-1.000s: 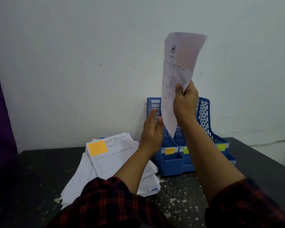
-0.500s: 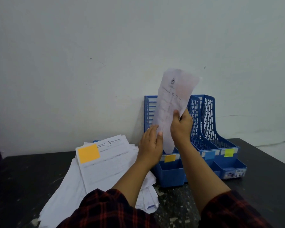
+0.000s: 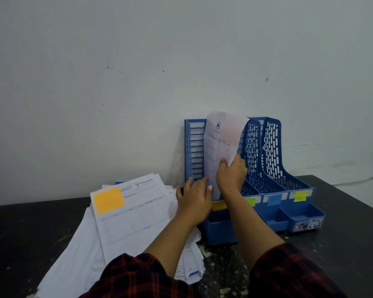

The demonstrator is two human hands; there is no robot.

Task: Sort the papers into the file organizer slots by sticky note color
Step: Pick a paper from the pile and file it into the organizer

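Right hand (image 3: 232, 176) pinches the sheet (image 3: 221, 145) upright, lowering it into the organizer's (image 3: 274, 168) leftmost slot, above the yellow tag (image 3: 219, 205). Left hand (image 3: 195, 198), fingers straight, steadies the sheet's lower edge, probably guiding it past the wall. Unsorted pile (image 3: 125, 222) lies just left.

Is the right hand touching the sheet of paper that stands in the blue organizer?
Touching. The head view shows the right hand pinching the lower right edge of the sheet, thumb on its front, in the organizer's leftmost slot.
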